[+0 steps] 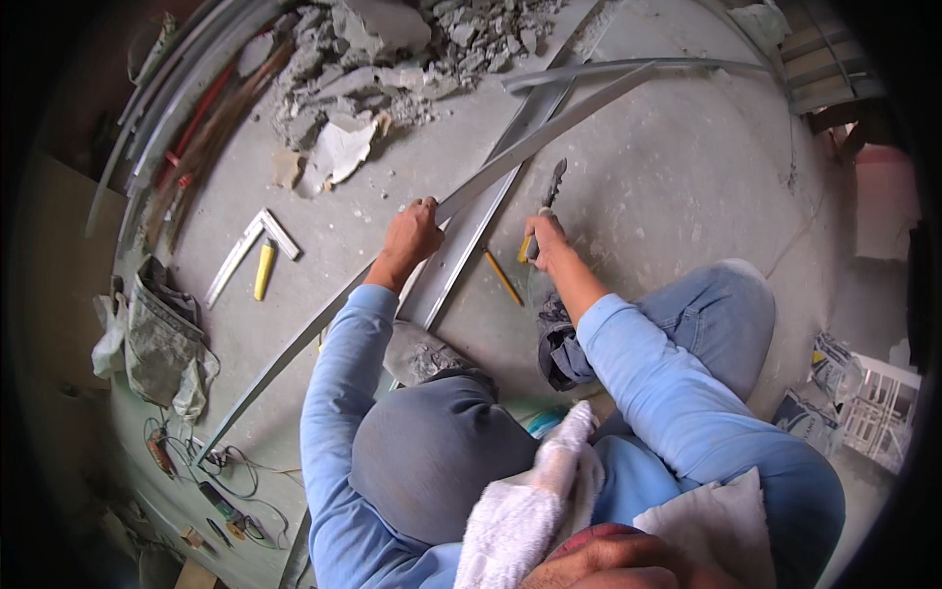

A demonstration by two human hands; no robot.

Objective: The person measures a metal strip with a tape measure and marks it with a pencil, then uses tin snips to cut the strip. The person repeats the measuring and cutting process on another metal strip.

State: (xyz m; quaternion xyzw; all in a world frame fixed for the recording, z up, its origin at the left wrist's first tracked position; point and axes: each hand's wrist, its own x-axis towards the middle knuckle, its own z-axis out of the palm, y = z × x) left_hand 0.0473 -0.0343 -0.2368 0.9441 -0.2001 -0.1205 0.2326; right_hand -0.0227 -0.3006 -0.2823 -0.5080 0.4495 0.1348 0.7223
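Note:
My left hand (413, 236) is closed around a long thin metal channel (549, 130), which runs slantwise from the lower left to the upper right. Under it, a wider metal channel (446, 260) lies on the floor. Off to the right, my right hand (549, 241) grips snips (556, 187) with dark jaws and yellow-and-grey handles. The jaws point away from me, apart from the metal. A yellow pencil (503, 279) rests on the floor between the wide channel and my right hand.
Broken rubble (392, 59) is heaped at the far side. On the left lie a metal square (235, 260), a yellow-handled tool (264, 270), a dusty bag (169, 334), bundled strips (186, 108) and a corded grinder (224, 506). Another metal strip (638, 69) crosses the far end.

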